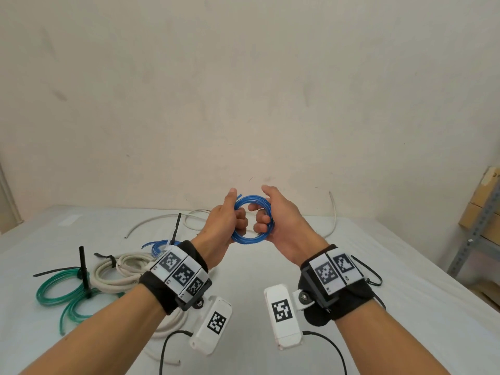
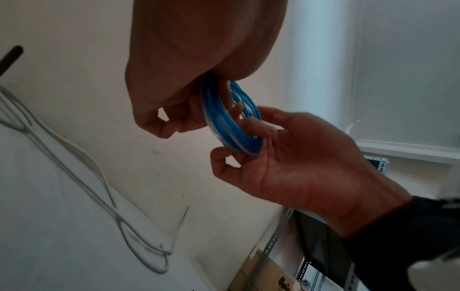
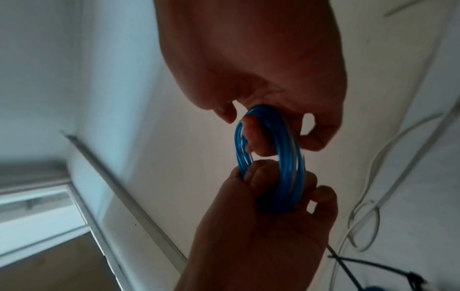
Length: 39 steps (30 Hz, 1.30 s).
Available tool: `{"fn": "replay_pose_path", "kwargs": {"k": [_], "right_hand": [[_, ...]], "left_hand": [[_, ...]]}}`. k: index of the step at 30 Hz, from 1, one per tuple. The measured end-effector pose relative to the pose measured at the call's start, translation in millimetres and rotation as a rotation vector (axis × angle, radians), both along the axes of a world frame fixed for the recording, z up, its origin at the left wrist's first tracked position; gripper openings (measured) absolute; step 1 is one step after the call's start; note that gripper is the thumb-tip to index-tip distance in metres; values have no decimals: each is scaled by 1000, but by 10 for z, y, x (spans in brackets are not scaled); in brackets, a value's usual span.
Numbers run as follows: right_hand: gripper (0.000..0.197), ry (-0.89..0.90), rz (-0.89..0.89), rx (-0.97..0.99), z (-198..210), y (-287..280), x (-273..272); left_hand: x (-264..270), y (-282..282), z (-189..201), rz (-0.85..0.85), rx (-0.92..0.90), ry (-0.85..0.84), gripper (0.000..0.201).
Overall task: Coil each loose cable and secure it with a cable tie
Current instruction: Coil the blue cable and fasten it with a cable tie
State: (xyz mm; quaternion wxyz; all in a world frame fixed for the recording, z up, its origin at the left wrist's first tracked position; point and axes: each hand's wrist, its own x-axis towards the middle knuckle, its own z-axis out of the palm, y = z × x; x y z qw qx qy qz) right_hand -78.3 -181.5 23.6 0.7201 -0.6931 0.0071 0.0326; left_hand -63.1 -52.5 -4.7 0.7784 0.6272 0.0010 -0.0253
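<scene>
**Blue coil held up in both hands over the worktable**

A person is holding a coiled blue cable in the air above the white table, approx. centre of the scene, w/ both hands clasping the ring from opposite sides. The left hand is gripping the coil's left side, fingers curled through the loop; the right hand is grasping the right side, fingers hooked through the middle and thumb up over the rim. A short blue end is sticking out at the top left of the ring, by the left thumb. No tie is showing on this coil.

On the table to the near left, a green coil and a cream coil are lying side by side, each w/ a black cable tie around it. Just behind the left wrist, a second blue coil is lying w/ a black tie standing up from it. A loose white cable is trailing across the far side of the table, toward the wall.
</scene>
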Motion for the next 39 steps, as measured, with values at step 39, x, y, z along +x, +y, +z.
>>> {"fn": "replay_pose_path", "kwargs": {"k": [39], "right_hand": [[28,-285,-118,40,-191,-123,-48]], "left_hand": [[-32,-65,136,-415,-143,122,42]]}}
